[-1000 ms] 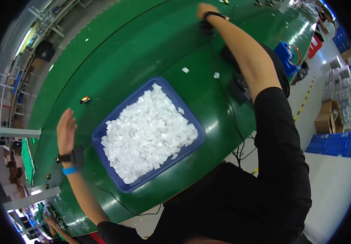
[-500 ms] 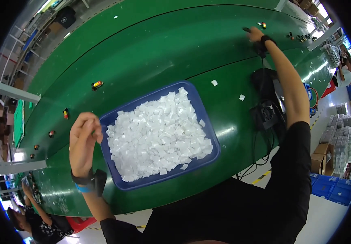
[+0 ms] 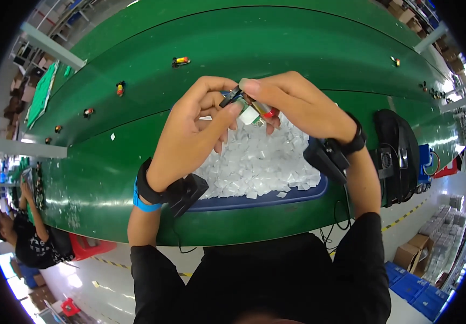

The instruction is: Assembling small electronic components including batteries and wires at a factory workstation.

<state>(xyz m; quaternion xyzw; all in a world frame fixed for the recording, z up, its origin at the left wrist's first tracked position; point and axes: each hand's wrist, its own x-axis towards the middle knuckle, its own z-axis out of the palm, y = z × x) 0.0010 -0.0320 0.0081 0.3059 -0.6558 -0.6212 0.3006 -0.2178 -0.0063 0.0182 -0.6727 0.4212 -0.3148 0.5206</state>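
We held the left hand [image 3: 192, 135] curled, its thumb and fingertips pinching the dark left end of a small cylindrical part [image 3: 252, 109]. The part sat above the blue tray [image 3: 254, 201] of white pieces [image 3: 254, 162], long axis running left to right. The right hand [image 3: 297, 105] closed on its red right end, equally near.

Two hands, left [image 3: 189, 135] and right [image 3: 292, 102], one small cylindrical item [image 3: 254, 112] between them, one blue tray [image 3: 265, 198] of uncounted white slips [image 3: 260, 162], about seven similar items [image 3: 180, 61] on one green conveyor belt [image 3: 276, 48].
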